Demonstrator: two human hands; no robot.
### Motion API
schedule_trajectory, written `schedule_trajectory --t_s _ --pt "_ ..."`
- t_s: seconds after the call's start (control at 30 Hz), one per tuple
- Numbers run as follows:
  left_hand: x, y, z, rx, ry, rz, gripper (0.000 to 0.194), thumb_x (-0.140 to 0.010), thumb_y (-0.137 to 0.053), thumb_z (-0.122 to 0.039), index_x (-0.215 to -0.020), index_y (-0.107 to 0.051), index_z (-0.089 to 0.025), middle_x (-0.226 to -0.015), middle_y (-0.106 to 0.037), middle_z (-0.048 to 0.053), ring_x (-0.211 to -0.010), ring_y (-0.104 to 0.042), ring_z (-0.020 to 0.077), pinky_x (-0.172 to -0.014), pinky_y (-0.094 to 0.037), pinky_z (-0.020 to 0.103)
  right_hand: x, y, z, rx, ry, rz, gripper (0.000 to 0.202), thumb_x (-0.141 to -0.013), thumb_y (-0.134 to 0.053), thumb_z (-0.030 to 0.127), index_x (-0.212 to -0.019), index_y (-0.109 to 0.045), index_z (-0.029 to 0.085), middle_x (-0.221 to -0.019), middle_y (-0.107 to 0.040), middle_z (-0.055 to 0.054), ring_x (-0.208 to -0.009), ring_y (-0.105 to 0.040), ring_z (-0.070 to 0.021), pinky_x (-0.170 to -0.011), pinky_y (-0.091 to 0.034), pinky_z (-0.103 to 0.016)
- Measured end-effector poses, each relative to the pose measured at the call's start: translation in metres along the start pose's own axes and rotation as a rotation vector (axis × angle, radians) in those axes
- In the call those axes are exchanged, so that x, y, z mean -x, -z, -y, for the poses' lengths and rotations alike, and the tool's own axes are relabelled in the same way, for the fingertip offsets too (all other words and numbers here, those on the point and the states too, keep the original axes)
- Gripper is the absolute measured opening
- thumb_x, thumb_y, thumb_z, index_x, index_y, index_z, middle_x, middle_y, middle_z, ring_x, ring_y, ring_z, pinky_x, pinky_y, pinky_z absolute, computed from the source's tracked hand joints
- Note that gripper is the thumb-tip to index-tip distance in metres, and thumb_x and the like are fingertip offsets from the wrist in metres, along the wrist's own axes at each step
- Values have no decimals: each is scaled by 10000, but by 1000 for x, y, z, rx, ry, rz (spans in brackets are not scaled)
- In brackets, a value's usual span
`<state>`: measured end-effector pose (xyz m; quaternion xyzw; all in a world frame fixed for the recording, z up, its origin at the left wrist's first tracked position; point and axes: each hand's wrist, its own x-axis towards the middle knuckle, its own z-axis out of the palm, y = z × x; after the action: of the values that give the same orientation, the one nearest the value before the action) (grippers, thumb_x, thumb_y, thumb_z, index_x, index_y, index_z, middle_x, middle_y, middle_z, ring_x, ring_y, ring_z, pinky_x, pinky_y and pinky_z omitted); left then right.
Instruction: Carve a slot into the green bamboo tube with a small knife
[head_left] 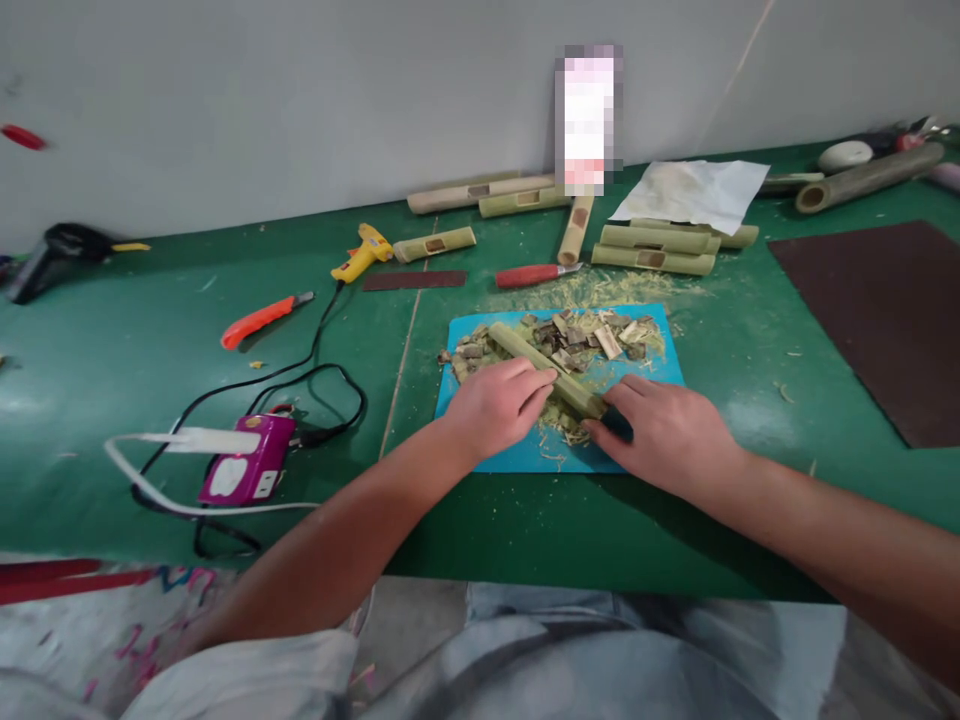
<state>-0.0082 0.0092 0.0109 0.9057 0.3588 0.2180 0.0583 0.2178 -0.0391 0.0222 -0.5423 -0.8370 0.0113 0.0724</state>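
Note:
A green bamboo tube (520,345) lies slantwise over the blue board (501,458), its near end toward the right. My left hand (499,405) is closed on the tube around its middle. Closed at the near end, my right hand (667,425) has a small dark piece (618,423) between thumb and fingers; its kind cannot be made out. Bamboo chips (574,335) and fine shavings lie behind and under the tube on the board.
Beyond the board lie a red-handled knife (529,276) and cut bamboo tubes (652,258). To the left are a yellow glue gun (364,255), an orange utility knife (262,320) and a purple power adapter (251,460) with trailing cords. A brown sheet (877,310) lies right.

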Motion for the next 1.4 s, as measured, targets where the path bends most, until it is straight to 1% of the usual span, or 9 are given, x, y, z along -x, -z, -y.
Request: schedule_trajectory --t_s 0.2,0.27,0.4,0.47,0.57,0.7,0.83,0.97,1.4 --pt "-3 -1 6 100 41 -16 247 -948 -540 -241 -1103 -704 -142 -929 -723 101 -823 -692 209 -712 -541 308 -1 -1 -2 -7 -3 -26 311 -894 -561 468 -912 -669 176 -859 -669 -59 -705 -591 -183 -592 -317 -310" --pt "-5 0 4 245 161 -76 214 -934 -559 -236 -1042 -724 -152 -896 -737 80 -766 -688 176 -690 -541 277 -1 -2 -2 -5 4 -28 309 -895 -561 464 -911 -668 174 -851 -667 -54 -686 -585 -178 -585 -315 -310" --pt "-9 6 -2 664 537 -112 181 -898 -591 -266 -952 -718 -150 -718 -717 21 -476 -567 85 -480 -478 195 -1 -4 -4 -13 21 -37 312 -914 -531 453 -899 -665 172 -835 -658 -49 -660 -566 -164 -575 -304 -305" --pt "-11 7 -2 810 631 -82 181 -883 -597 -282 -917 -708 -144 -707 -710 18 -421 -526 68 -431 -454 188 -1 -4 -4 -22 26 -40 320 -918 -520 459 -880 -659 174 -826 -653 -50 -658 -559 -159 -573 -299 -301" --pt "-13 6 2 903 678 -46 188 -871 -609 -298 -871 -709 -139 -707 -701 23 -401 -504 59 -402 -419 186 -2 -4 -4 -33 27 -39 318 -918 -515 460 -858 -651 178 -819 -648 -51 -658 -552 -156 -574 -298 -297" --pt "-13 5 5 803 618 -72 182 -881 -594 -270 -902 -731 -152 -703 -688 18 -460 -520 69 -439 -426 188 -2 -4 -5 -34 26 -37 319 -921 -513 460 -879 -651 175 -838 -652 -52 -665 -562 -160 -575 -308 -300" --pt "-11 6 4 483 379 -155 148 -875 -614 -205 -942 -743 -173 -823 -719 30 -651 -616 105 -598 -505 213 -2 -4 -5 -29 23 -25 338 -925 -503 473 -895 -654 173 -845 -654 -50 -675 -578 -170 -573 -312 -305" --pt "-9 5 6 305 207 -165 154 -877 -617 -151 -985 -725 -165 -925 -735 52 -735 -653 122 -683 -526 231 -2 -3 -4 -41 5 4 322 -920 -513 465 -897 -658 177 -852 -662 -53 -681 -582 -173 -576 -315 -307" --pt "-8 6 16 132 121 -111 139 -871 -642 -179 -991 -711 -174 -866 -716 40 -647 -612 118 -635 -498 240 -3 -3 -4 -52 25 -22 323 -916 -526 457 -909 -671 169 -860 -674 -64 -676 -586 -175 -582 -339 -307"
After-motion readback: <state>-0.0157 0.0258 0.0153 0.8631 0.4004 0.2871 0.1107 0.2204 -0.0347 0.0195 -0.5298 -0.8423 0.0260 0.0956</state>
